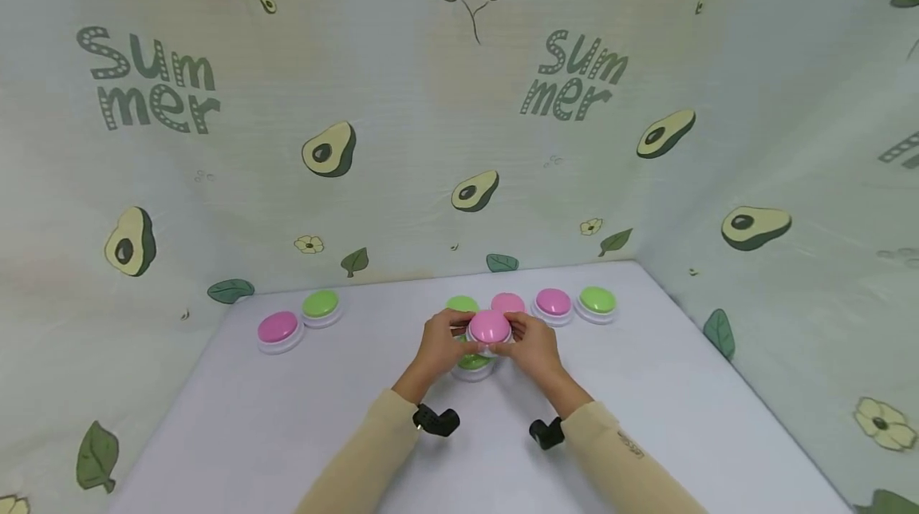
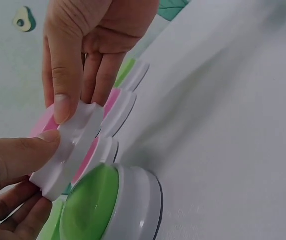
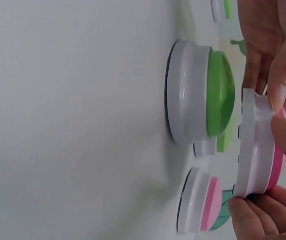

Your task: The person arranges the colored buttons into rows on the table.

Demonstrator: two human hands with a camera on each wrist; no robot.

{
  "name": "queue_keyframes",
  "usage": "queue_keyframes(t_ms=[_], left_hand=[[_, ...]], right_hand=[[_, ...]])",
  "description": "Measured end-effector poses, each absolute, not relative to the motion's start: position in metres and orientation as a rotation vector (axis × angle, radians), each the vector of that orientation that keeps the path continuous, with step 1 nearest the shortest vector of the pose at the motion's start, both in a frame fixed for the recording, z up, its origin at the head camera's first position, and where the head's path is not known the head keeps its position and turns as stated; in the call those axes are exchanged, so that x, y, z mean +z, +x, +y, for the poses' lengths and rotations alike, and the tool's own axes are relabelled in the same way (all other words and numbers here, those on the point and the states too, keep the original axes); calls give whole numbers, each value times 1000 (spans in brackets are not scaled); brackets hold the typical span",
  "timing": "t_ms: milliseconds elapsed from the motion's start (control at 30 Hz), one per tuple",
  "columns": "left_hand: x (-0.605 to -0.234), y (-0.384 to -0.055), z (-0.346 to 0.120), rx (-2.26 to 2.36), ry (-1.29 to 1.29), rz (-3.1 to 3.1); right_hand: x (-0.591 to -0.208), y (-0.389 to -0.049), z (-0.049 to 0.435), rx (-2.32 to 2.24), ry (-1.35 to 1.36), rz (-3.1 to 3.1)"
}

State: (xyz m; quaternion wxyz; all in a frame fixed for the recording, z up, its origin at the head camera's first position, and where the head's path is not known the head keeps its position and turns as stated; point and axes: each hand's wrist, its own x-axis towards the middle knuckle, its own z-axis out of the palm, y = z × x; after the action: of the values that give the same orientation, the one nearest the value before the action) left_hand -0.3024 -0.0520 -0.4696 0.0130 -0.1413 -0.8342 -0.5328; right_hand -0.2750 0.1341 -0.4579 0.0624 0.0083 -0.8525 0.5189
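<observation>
Between both hands is a pink push button (image 1: 491, 326) with a round white base, raised off the table. My left hand (image 1: 441, 345) grips its left side and my right hand (image 1: 534, 346) its right, thumbs on the near side of the white base. In the right wrist view the base of the held button (image 3: 255, 145) shows small dark feet underneath. A green push button (image 1: 472, 364) sits on the table just below it, partly covered by it in the head view. Close behind stand another green button (image 1: 463, 303) and a paler pink button (image 1: 508, 302).
To the right at the back are a pink button (image 1: 554, 302) and a green button (image 1: 597, 300). Far left stand another pink button (image 1: 278, 328) and green button (image 1: 320, 305). The white table (image 1: 301, 426) ends at a printed cloth backdrop (image 1: 402, 203).
</observation>
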Motion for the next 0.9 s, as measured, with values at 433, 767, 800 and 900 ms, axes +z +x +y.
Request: queue_keyframes(t_ms=[433,767,800,900], left_hand=[[-470,-315,-19,-1525,-566,-2733],[-466,-321,1,-1335,-634,-2874],[-466,-321,2,-1314,-643,-2885],[-467,-324,7,-1244,-679,-2914]], right_hand=[[-470,-273,165,1523,-69,-2609],[-479,-276,180,1516,-121,-2625],[-480,-276,181,1517,-127,-2624],[-484,-277,185,1504,-147,-2632]])
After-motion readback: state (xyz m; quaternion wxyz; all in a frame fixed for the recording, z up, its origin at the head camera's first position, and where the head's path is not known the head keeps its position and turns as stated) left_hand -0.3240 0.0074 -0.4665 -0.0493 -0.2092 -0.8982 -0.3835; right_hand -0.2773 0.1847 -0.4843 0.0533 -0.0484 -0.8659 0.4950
